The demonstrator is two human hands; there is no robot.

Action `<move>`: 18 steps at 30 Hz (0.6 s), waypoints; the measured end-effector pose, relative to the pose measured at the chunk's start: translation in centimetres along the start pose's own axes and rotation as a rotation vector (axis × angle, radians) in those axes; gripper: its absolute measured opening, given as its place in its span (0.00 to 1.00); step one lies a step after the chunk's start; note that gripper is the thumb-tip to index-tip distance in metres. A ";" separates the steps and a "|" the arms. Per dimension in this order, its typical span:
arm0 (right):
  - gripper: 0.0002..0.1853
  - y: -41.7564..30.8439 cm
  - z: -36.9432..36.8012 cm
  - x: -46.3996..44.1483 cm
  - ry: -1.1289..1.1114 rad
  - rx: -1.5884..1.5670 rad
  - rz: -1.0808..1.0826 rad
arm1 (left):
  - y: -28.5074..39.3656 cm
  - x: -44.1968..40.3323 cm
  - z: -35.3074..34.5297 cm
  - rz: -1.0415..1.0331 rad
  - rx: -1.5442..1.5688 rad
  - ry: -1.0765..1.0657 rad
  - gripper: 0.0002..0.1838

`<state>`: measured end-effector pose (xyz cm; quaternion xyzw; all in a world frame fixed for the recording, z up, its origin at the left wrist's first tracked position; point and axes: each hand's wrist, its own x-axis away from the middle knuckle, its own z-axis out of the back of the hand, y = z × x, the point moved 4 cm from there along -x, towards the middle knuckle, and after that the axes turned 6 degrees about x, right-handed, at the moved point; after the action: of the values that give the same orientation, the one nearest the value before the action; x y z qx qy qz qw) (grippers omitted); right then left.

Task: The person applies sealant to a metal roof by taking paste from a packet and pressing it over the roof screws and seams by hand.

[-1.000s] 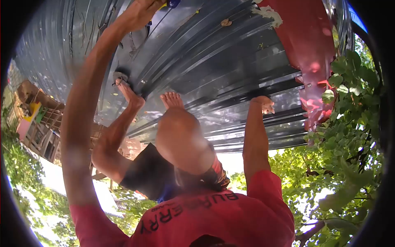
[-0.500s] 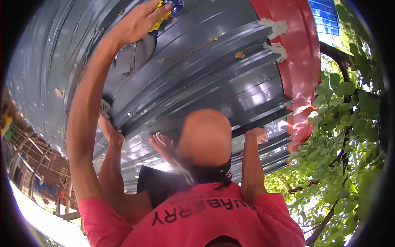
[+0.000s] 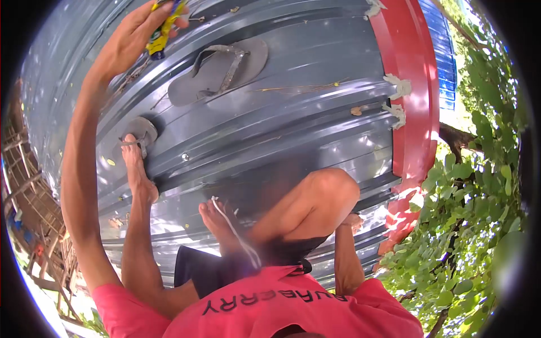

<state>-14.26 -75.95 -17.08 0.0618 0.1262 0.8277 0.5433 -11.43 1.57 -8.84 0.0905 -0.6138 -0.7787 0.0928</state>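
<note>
At the upper left, my left hand (image 3: 129, 40) is closed around a yellow and dark blue packet (image 3: 160, 38); its exact kind does not show. The packet is held above the dark grey ribbed metal roof (image 3: 270, 135). A loose grey flip-flop (image 3: 222, 70) lies on the roof just right of and below this hand. My right hand (image 3: 355, 222) is low at the right, against the roof beside my bent knee. Its fingers look curled, partly hidden, and anything in them cannot be made out.
Red metal trim (image 3: 408, 112) with grey sealant smears (image 3: 398, 87) runs along the roof's right edge. Leafy branches (image 3: 462, 236) press close beyond it. My left foot wears a flip-flop (image 3: 138, 134); the other foot (image 3: 217, 219) is bare. A wooden frame structure (image 3: 42, 217) stands lower left.
The view has shifted, bringing the loose flip-flop fully into sight. My left hand, still gripping the packet, appears farther left. My bent knee shows farther right, nearer my right hand.
</note>
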 end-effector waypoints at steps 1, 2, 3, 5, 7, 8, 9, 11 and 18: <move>0.32 0.4 -0.4 -0.1 -0.004 -0.119 -0.030 | 0.0 0.6 0.4 0.046 -0.028 -0.023 0.24; 0.33 0.9 -0.6 0.0 -0.024 -0.290 -0.063 | 0.6 1.1 0.7 0.086 -0.060 -0.045 0.24; 0.33 1.3 -0.7 -0.1 -0.040 -0.471 -0.091 | 1.4 1.2 0.7 0.119 -0.092 -0.066 0.24; 0.34 3.2 -0.9 -0.3 -0.090 -0.866 -0.134 | 3.8 1.2 -0.9 0.200 -0.182 -0.093 0.23; 0.35 5.3 -0.5 -0.6 -0.120 -1.097 -0.129 | 5.6 1.0 -3.4 0.258 -0.245 -0.060 0.23; 0.37 6.7 -0.5 -1.5 -0.161 -1.071 -0.035 | 6.4 0.7 -5.0 0.280 -0.266 -0.022 0.22; 0.36 7.8 0.2 -1.5 -0.133 -1.092 -0.040 | 7.6 0.5 -7.2 0.243 -0.269 -0.047 0.22; 0.39 9.6 0.3 -2.5 -0.047 -1.062 0.193 | 9.8 0.2 -11.1 0.179 -0.282 -0.074 0.23; 0.34 15.4 -0.3 -7.1 0.266 -0.500 1.149 | 12.4 -2.2 -25.1 -0.016 -0.442 -0.306 0.24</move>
<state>-25.10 -88.34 -12.87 -0.1123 -0.0573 0.9920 -0.0093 -2.52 -24.26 -2.46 -0.0458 -0.4350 -0.8992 0.0102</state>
